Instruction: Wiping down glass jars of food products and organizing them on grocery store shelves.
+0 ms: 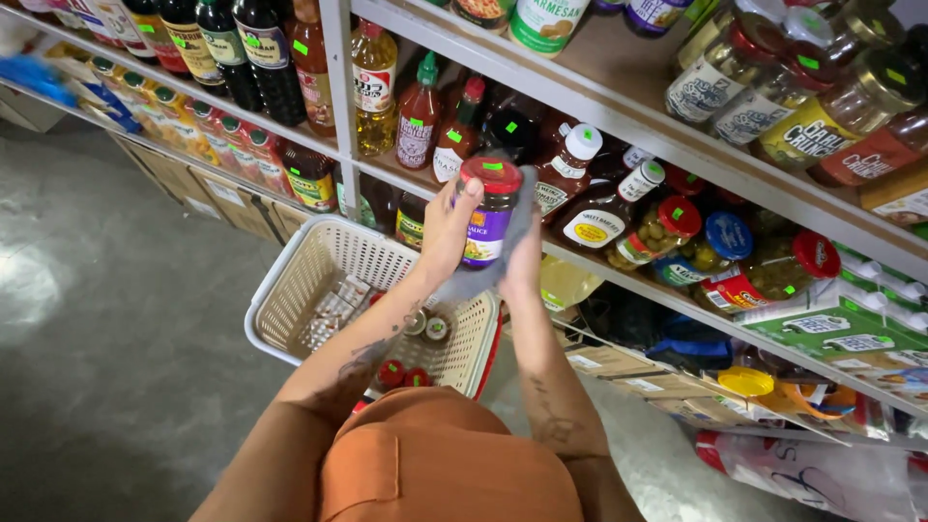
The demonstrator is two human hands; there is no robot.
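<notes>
At frame centre, the red-lidded sauce jar (pixel 491 213) sits upright between both hands: left hand (pixel 447 232) fingers closed on its left side, right hand (pixel 523 259) pressing a grey cloth (pixel 512 227) against its right side, above the white basket (pixel 290 290).

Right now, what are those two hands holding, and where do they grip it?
A red-lidded sauce jar: left hand grips its side, thumb near the lid; right hand presses a grey cloth against the other side.
</notes>
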